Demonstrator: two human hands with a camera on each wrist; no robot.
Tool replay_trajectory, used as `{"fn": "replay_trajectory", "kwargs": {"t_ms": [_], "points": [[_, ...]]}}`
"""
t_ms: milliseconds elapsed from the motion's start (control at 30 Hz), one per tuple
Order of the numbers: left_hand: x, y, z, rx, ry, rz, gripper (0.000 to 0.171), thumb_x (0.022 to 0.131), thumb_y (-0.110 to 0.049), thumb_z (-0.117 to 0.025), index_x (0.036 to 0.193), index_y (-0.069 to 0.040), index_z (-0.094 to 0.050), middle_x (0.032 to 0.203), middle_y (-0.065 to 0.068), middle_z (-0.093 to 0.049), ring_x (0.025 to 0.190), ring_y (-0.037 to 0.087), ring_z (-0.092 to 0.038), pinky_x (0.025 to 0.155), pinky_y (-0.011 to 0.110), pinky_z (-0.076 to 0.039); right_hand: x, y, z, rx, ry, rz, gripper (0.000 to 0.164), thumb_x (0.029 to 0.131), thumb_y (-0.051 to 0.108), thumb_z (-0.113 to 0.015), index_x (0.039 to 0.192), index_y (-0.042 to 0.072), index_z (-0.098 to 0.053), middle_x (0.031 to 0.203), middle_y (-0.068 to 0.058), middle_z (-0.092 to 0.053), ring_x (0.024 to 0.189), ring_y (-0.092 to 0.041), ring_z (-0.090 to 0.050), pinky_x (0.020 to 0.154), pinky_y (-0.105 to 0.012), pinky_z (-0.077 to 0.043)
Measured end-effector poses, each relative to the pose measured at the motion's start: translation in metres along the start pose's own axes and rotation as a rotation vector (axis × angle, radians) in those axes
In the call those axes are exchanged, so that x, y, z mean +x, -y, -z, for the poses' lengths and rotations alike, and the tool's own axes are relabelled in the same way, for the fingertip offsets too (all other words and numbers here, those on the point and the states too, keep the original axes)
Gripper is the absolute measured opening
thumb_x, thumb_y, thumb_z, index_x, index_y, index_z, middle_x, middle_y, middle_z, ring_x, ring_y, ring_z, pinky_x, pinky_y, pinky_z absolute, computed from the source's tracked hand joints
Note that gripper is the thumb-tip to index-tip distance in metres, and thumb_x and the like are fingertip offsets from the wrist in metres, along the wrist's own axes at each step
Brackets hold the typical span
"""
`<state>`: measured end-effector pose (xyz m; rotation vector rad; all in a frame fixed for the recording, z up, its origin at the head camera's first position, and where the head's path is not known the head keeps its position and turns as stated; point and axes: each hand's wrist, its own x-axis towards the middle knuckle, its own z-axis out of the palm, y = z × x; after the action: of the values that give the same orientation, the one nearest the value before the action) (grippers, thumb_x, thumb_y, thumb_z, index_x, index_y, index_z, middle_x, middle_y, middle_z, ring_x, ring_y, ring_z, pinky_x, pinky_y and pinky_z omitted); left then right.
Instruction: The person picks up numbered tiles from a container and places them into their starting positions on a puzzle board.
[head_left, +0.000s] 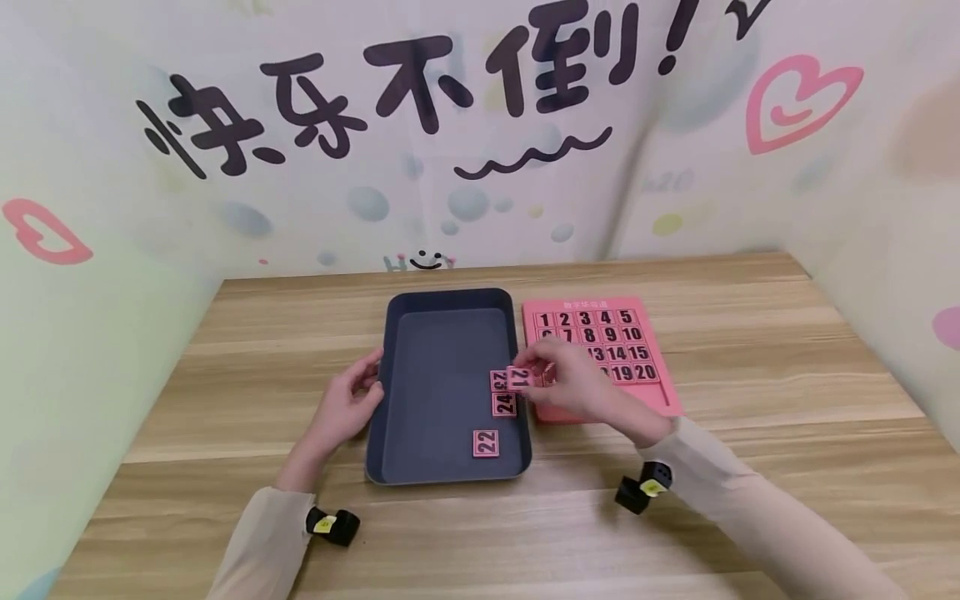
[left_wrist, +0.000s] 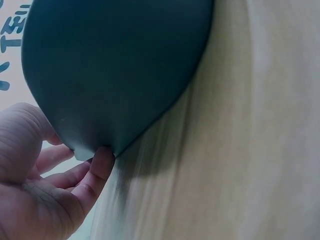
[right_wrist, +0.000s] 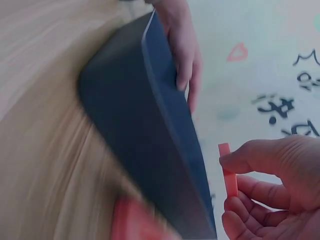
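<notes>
My right hand [head_left: 566,379] pinches a pink number tile marked 21 [head_left: 519,378] over the right rim of a dark grey tray [head_left: 427,375]. In the right wrist view that tile [right_wrist: 228,170] is seen edge-on between thumb and fingers. Inside the tray lie tile 23 [head_left: 498,382], partly covered by the held tile, tile 24 [head_left: 505,405] and tile 22 [head_left: 486,443], their digits turned sideways. My left hand [head_left: 347,404] holds the tray's left edge; the left wrist view shows its fingers [left_wrist: 102,162] against the tray wall.
Right of the tray lies a pink number board [head_left: 660,398] with rows of numbered tiles, partly hidden by my right hand. Both stand on a wooden table [head_left: 787,375]. A printed backdrop [head_left: 337,208] rises behind the table. Each wrist carries a small black camera [head_left: 633,494].
</notes>
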<state>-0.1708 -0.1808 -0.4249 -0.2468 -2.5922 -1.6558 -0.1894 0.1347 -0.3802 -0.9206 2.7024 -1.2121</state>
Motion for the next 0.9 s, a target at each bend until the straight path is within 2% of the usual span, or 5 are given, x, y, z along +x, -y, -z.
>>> {"fn": "replay_trajectory", "kwargs": {"t_ms": [133,267,467,700,900], "points": [[0.001,-0.001,0.001,-0.001,0.002,0.000,0.049,0.082,0.014,-0.048,0.131,0.014,-0.044,0.117,0.036,-0.054,0.099,0.040,-0.056,0.070,0.010,-0.045,-0.014,-0.018,0.011,-0.036,0.006,-0.027,0.028,0.071,0.001,-0.077,0.096,0.002,-0.067,0.084,-0.002,-0.059,0.074,-0.016,-0.054,0.065,-0.030,-0.050],[0.001,-0.002,0.001,0.012,0.009,0.002,0.049,0.083,0.013,-0.049,0.132,0.013,-0.044,0.120,0.034,-0.053,0.102,0.039,-0.055,0.073,0.010,-0.044,-0.025,-0.032,0.015,-0.058,0.055,-0.048,0.029,0.070,0.003,-0.077,0.097,0.003,-0.067,0.085,-0.001,-0.059,0.075,-0.014,-0.053,0.066,-0.026,-0.049],[-0.001,-0.003,0.001,0.016,0.010,-0.003,0.049,0.083,0.013,-0.049,0.131,0.013,-0.044,0.120,0.034,-0.053,0.102,0.039,-0.055,0.074,0.011,-0.045,-0.032,-0.043,0.018,-0.063,0.126,0.023,0.030,0.069,0.003,-0.077,0.096,0.004,-0.066,0.083,0.000,-0.057,0.073,-0.013,-0.052,0.063,-0.025,-0.048],[-0.002,0.000,0.000,0.020,0.006,-0.049,0.048,0.082,0.014,-0.049,0.130,0.014,-0.045,0.117,0.034,-0.055,0.099,0.037,-0.056,0.077,0.011,-0.044,-0.033,-0.053,0.018,-0.056,0.217,0.029,0.031,0.071,0.002,-0.074,0.101,0.004,-0.066,0.085,0.001,-0.056,0.072,-0.012,-0.050,0.062,-0.024,-0.046],[-0.001,0.004,0.000,0.009,0.007,-0.071,0.048,0.081,0.014,-0.049,0.129,0.016,-0.045,0.113,0.034,-0.056,0.096,0.036,-0.056,0.075,0.011,-0.044,-0.036,-0.055,0.012,-0.095,0.185,0.117,0.027,0.075,0.006,-0.072,0.101,0.005,-0.067,0.086,0.001,-0.057,0.072,-0.011,-0.050,0.063,-0.023,-0.045]]}}
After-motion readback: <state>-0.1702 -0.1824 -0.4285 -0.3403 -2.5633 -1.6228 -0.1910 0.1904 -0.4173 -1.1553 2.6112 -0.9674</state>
